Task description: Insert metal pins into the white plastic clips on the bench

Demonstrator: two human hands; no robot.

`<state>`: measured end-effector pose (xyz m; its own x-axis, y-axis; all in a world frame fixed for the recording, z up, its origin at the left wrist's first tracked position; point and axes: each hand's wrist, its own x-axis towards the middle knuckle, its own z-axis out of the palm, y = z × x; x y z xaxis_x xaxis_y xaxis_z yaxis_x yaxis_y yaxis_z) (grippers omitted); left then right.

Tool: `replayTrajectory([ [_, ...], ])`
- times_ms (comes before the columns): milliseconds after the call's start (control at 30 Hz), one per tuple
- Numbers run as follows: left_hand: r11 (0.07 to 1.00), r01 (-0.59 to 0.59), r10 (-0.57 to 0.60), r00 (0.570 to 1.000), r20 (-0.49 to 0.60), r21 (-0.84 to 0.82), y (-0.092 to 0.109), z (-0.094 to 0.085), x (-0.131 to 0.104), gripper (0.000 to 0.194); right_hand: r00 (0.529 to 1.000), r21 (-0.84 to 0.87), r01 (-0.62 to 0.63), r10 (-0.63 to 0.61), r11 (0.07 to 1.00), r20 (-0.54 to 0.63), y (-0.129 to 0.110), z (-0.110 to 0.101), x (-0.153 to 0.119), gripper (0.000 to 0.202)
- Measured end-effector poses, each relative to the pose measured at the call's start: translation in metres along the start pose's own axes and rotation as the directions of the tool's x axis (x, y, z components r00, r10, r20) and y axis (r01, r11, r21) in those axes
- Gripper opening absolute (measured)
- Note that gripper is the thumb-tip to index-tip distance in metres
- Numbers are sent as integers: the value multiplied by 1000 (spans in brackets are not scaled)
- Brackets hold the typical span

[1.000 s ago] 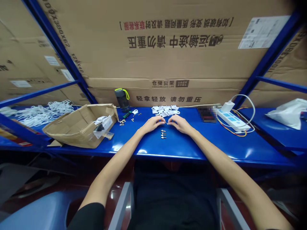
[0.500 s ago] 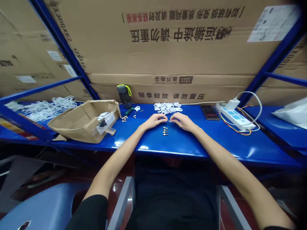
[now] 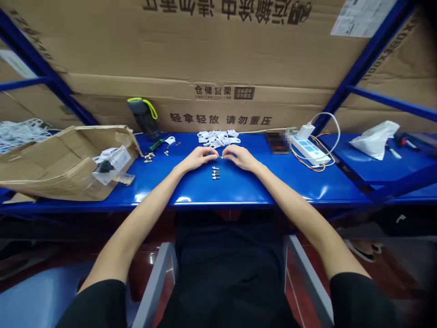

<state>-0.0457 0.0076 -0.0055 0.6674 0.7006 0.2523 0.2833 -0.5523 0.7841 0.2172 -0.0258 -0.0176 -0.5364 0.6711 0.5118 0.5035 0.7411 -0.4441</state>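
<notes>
A small pale part sits at the fingertips of the right hand, whose thumb and forefinger look pinched on it; the left hand faces it just to the left, its thumb and forefinger close together, though whether they grip the part too is too small to make out. The part seems very light and stiff, perhaps metal and plastic like the row of small pieces lying on the tabletop just to the near side of the fingers. It is probably smooth enough to slip or roll and hardly fragile; a fingertip pinch around its thicker pale body should hold better than one on a thin end. Well to the left of the fingers is an open-topped carton, its thin walls bent; at its end nearest the fingers are white packets and a black item, while its deeper inside is hidden. Beyond the fingers and to their left, a dark bottle with a yellow-green strap stands close to the cardboard; its contents do not show. Far to the right of the fingers lies a crumpled white bag, what it holds not visible. Just beyond the fingers is a loose heap of white pieces.
</notes>
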Motion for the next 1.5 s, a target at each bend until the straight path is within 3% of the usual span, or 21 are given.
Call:
replayTrajectory([
  [400,999,-10,9,1000,-27,-32,5,3,-4,45,998,11,-3,4,1000,-63,1,5,-2,22],
  [667,999,-20,14,993,-113,-51,-3,7,-1,49,984,-49,-98,90,994,-151,-4,7,-1,30],
  [867,998,-56,56,982,-178,5,-14,13,5,39,979,-58,-109,97,992,-178,-4,11,-4,33],
  [1167,995,-65,76,986,-146,77,-13,15,5,38,975,-107,-114,91,988,-203,0,14,-4,32],
  [1500,992,-79,95,979,-182,94,-11,14,6,41,955,24,-183,184,983,-231,-7,12,0,24],
])
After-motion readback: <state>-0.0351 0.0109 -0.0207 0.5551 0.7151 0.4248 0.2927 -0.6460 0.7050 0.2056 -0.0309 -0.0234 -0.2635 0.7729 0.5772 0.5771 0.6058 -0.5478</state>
